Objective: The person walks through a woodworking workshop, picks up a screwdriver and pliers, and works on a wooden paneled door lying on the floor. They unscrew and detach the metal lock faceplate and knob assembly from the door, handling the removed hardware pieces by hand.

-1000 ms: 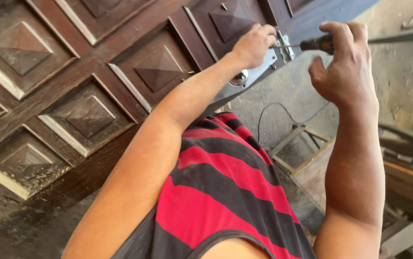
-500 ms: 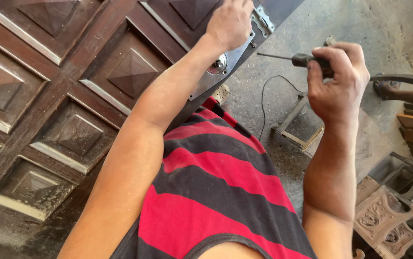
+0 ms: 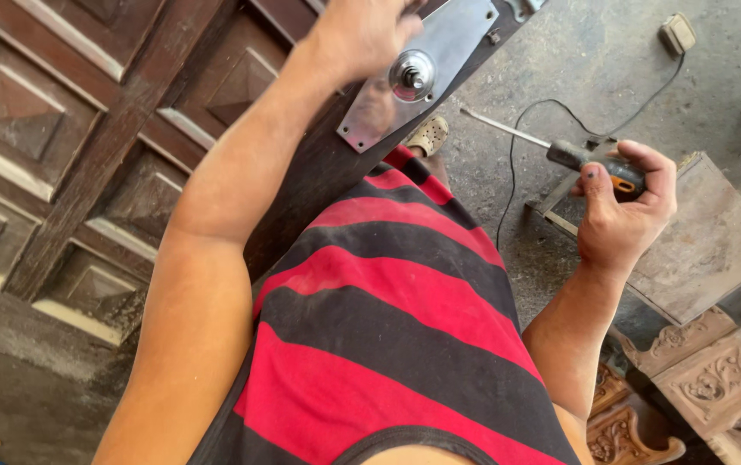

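Note:
A dark brown panelled wooden door (image 3: 86, 146) stands at my left. A shiny metal lock plate (image 3: 443, 52) with a round knob (image 3: 411, 75) is fixed at its edge. My left hand (image 3: 362, 30) rests on the door just above the knob, touching the plate; its fingers are cut off by the frame's top. My right hand (image 3: 624, 211) is held away from the door, over the floor. It grips a screwdriver (image 3: 560, 151) with a black and orange handle, the shaft pointing up-left toward the door.
My red and black striped shirt (image 3: 387, 344) fills the lower middle. On the concrete floor lie a black cable (image 3: 525, 129) with a switch box (image 3: 676, 34), a flat board (image 3: 706, 241) and carved wooden pieces (image 3: 697, 387) at lower right. A sandalled foot (image 3: 429, 135) shows below the plate.
My right hand has drawn the screwdriver away from the lock plate, down and to the right. The view has tilted down, so the plate and knob now show near the top.

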